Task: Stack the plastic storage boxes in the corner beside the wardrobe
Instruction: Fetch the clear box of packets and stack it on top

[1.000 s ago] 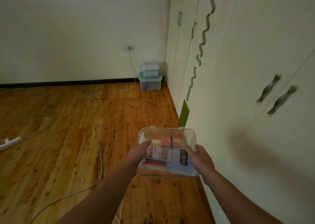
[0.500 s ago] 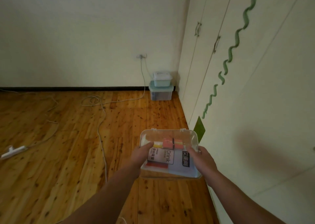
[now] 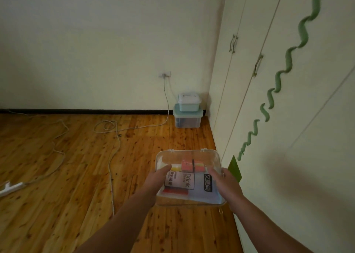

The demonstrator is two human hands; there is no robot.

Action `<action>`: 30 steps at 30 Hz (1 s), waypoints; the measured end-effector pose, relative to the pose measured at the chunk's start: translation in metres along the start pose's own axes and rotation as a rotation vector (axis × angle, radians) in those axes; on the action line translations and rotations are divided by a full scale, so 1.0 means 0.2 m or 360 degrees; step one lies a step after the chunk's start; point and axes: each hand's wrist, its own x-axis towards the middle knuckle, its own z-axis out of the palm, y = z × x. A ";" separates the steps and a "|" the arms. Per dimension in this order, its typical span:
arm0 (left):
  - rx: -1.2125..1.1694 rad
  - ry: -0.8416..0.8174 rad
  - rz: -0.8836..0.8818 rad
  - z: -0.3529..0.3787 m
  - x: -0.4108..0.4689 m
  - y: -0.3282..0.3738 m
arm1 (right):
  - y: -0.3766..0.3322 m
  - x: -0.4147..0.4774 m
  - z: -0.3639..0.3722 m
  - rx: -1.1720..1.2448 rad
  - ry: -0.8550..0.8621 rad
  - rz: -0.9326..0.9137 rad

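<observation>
Clear box in both hands: my left hand grips its left edge and my right hand its right, thumbs on the lid, above the floor beside the wardrobe. Ahead in the corner, a small white-lidded box sits on a bigger teal-lidded box. A grey cable drops from the wall socket and loops over the boards to my left. A white power strip lies far left.

Wood floor, pale wall, cream wardrobe
</observation>
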 end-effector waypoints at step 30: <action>0.0016 0.0063 -0.0067 0.26 1.73 1.14 | -0.79 1.94 0.12 -0.0124 -0.0066 0.0061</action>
